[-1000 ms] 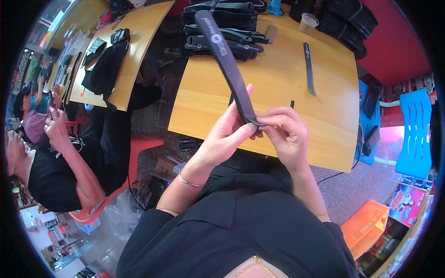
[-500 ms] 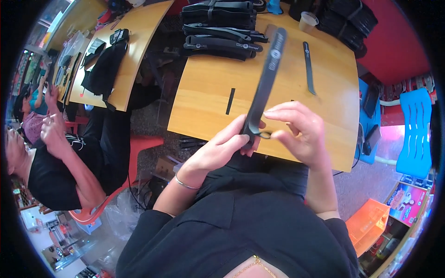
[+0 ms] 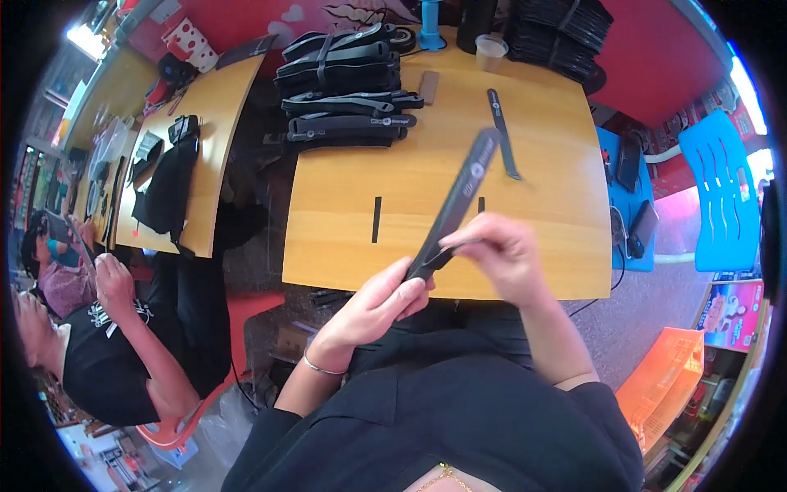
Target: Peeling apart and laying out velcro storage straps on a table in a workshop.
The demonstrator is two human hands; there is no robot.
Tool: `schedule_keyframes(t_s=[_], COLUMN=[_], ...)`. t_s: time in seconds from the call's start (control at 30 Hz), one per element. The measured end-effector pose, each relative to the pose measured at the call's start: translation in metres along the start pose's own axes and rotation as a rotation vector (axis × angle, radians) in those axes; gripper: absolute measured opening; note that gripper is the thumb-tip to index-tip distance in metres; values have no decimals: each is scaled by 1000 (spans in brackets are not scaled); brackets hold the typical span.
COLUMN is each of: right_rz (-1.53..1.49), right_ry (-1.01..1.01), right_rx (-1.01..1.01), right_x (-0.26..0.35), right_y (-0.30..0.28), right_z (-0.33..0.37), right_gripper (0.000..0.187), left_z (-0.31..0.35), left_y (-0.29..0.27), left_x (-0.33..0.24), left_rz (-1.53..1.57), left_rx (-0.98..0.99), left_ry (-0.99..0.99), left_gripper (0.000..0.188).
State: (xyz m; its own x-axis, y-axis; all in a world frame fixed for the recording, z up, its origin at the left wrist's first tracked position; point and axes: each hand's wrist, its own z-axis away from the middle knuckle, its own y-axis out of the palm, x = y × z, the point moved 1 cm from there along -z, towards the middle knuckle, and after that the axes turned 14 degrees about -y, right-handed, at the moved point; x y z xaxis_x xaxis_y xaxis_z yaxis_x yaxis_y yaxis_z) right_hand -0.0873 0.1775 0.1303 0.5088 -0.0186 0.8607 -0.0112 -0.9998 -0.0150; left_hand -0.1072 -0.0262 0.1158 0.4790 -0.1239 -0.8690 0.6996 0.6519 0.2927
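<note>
A black strap with white print slants up from my left hand, whose fingers are closed round its lower end. My right hand pinches a thin dark end that comes off the strap near that grip. Beyond my hands, another black strap lies on the wooden table. Dark strips mark the tabletop, one left and one right, close to my right fingers. Bundled black straps are stacked at the far left.
At the table's back stand a plastic cup, a blue stand and a dark pile. A blue chair and an orange crate are to the right. A co-worker sits left beside another table.
My right hand has gone from fingers spread beside a loop to pinching the strap's thin end. The strap now tilts further to the right, and the view has shifted.
</note>
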Motion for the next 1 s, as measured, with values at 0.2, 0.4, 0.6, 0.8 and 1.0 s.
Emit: schedule_keyframes(t_s=[0.2,0.4,0.6,0.8,1.0], right_rz=[93,424,740,705,920], right_ry=[-132,-275,-300,-264,-128], right_rx=[-673,-628,-322,40,321], right_x=[16,34,-41,-111,-113], right_y=[-139,-172,-139,-115,-106], right_z=[-36,-87,-116,-73,-41], right_gripper=[12,16,13,23,25], left_z=[35,54,29,13,5], left_y=[-44,-68,-67,-59,-58], left_x=[13,37,43,42,42], left_rz=[-232,35,420,520,529], left_rx=[119,55,-207,-220,-242], left_ry=[-226,-219,24,148,146], left_gripper=[23,34,49,43,42])
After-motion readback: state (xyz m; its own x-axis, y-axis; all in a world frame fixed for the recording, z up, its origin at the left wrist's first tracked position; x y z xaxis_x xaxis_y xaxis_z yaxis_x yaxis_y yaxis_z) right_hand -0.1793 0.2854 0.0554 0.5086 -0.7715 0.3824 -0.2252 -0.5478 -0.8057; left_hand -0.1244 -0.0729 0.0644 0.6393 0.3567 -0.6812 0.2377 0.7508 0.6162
